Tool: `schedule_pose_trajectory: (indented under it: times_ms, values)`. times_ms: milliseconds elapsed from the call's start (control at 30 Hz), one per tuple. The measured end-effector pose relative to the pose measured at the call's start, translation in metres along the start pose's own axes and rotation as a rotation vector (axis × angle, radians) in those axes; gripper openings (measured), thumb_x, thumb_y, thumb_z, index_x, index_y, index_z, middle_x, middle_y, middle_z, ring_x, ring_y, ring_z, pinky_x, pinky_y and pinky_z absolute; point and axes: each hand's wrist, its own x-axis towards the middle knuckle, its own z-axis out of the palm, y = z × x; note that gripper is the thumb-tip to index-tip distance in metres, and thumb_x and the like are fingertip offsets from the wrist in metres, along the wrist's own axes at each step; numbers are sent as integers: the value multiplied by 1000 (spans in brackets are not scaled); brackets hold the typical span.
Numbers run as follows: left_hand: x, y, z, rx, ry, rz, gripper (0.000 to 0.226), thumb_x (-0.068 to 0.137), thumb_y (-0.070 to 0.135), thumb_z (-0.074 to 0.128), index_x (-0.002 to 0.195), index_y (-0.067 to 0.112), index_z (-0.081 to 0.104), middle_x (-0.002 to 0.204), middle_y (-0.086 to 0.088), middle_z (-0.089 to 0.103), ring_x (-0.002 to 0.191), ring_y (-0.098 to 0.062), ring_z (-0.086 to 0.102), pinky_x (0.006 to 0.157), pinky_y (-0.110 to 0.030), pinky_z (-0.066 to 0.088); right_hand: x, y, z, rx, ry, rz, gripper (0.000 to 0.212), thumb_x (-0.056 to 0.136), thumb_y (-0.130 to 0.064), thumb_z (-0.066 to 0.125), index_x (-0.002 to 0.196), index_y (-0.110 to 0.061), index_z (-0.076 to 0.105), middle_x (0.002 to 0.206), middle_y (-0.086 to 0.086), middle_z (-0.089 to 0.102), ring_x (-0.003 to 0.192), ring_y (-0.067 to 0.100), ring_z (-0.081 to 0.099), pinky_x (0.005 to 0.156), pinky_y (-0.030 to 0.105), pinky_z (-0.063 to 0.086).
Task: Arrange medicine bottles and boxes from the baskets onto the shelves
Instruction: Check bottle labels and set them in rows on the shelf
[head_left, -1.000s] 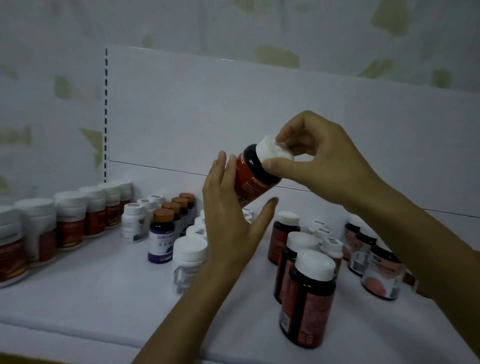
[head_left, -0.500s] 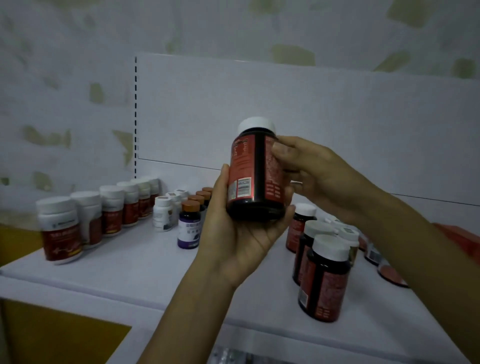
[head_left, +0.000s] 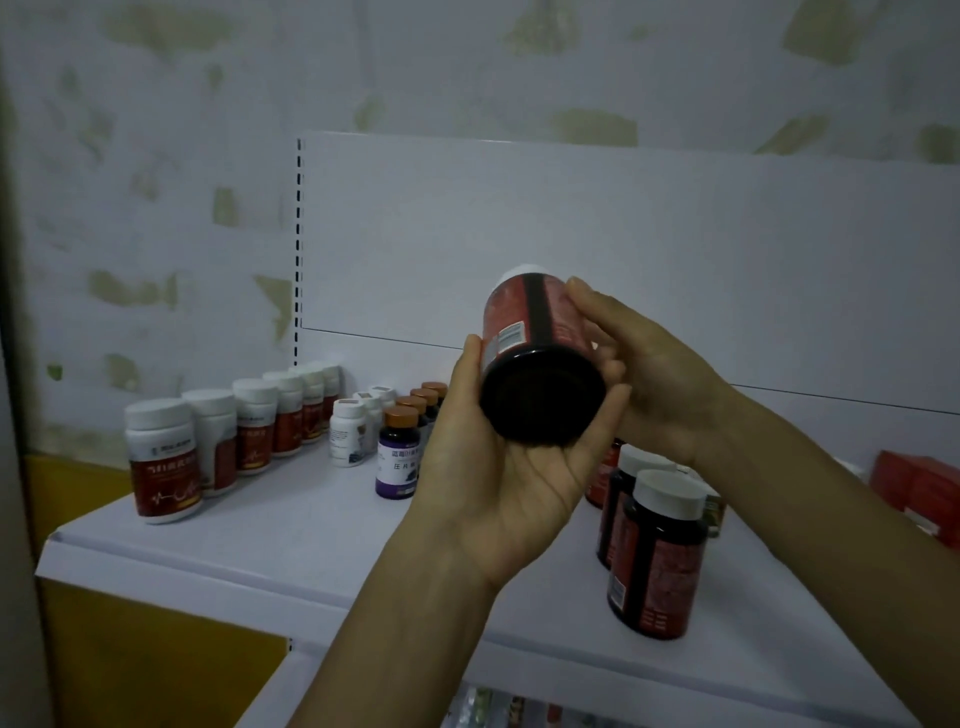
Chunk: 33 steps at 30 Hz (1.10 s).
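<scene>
A dark bottle with a red label and white cap (head_left: 535, 358) is held in the air above the white shelf (head_left: 291, 525), tilted so its black base faces me. My left hand (head_left: 498, 467) cups it from below, fingers curled up round its base. My right hand (head_left: 649, 374) grips its right side, fingertips on the label. On the shelf at the right stands a short line of matching dark bottles (head_left: 660, 556).
A row of white-capped red-label bottles (head_left: 218, 441) lines the shelf's left side. Small white bottles (head_left: 350, 431) and purple-label, orange-capped bottles (head_left: 399, 452) stand mid-shelf. Red boxes (head_left: 919, 488) sit at the far right. A lower shelf with packets (head_left: 498, 709) shows below.
The bottle went from hanging by its cap in my right hand to resting in my left palm, then tipped back so its base faces me. The view has pulled back from the shelf.
</scene>
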Motion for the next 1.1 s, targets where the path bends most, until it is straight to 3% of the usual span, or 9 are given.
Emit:
schedule_pose_trajectory:
  times_ms: [67, 133, 233, 400, 500, 567, 700, 933, 1100]
  values:
    - [-7, -6, 11, 104, 65, 138, 60, 86, 54, 56, 126, 10, 54, 106, -13, 68, 86, -22, 70, 68, -33, 60, 2, 0, -5, 8, 23, -19, 71, 80, -60, 56, 128, -8, 54, 86, 6, 72, 92, 28, 66, 102, 47, 44]
    - [-8, -8, 18, 757, 279, 605, 54, 78, 54, 59, 120, 21, 54, 101, -1, 68, 82, -13, 70, 60, -24, 56, -1, 1, -11, -45, 72, -40, 77, 76, -69, 53, 130, -14, 56, 113, 13, 70, 107, 33, 65, 103, 52, 44]
    - [1, 3, 1, 1581, 447, 1180, 64, 75, 53, 71, 128, 27, 45, 115, 2, 56, 101, -12, 58, 73, -18, 49, -8, 5, -20, -42, 127, -44, 83, 73, -73, 42, 134, -17, 52, 111, 14, 69, 104, 29, 68, 95, 51, 50]
    - [13, 0, -19, 1983, 577, 1527, 62, 76, 37, 75, 128, 21, 47, 120, -13, 51, 109, -26, 42, 81, -25, 40, -17, 7, -14, -63, 78, -147, 49, 76, -54, 54, 110, -21, 66, 98, 11, 71, 93, 28, 70, 82, 43, 58]
    - [17, -9, -26, 1855, 415, 1478, 65, 79, 45, 70, 133, 18, 46, 130, -10, 46, 119, -21, 41, 97, -20, 36, -17, 5, -19, -59, 90, -189, 31, 78, -40, 64, 101, -19, 67, 90, 8, 70, 87, 25, 70, 72, 35, 58]
    - [13, -11, -23, 1482, 351, 1189, 79, 76, 64, 60, 141, 27, 34, 141, 3, 38, 129, -6, 39, 100, -21, 40, -17, 7, -28, -73, 76, -201, 35, 81, -34, 67, 110, -14, 64, 96, 10, 68, 88, 24, 70, 73, 35, 58]
    - [13, -10, -23, 735, 216, 566, 67, 71, 57, 62, 130, 30, 46, 126, 2, 55, 107, -12, 62, 69, -22, 56, -16, 13, -43, -8, 2, -197, 43, 66, -31, 68, 107, -16, 64, 95, 8, 66, 87, 22, 68, 73, 36, 58]
    - [26, -22, -40, 1330, 157, 1133, 59, 73, 30, 77, 123, 20, 48, 129, 2, 48, 122, -23, 51, 82, -23, 54, -12, 14, -62, -131, 83, -195, 48, 74, -32, 66, 121, -23, 60, 107, 9, 64, 97, 26, 65, 81, 42, 56]
    - [48, -41, -50, 1192, 219, 968, 74, 75, 40, 72, 138, 37, 32, 145, 8, 35, 135, -16, 38, 101, -43, 46, -12, 5, -75, -213, 175, -230, 43, 80, -20, 71, 121, -19, 59, 104, 6, 68, 96, 24, 68, 78, 37, 58]
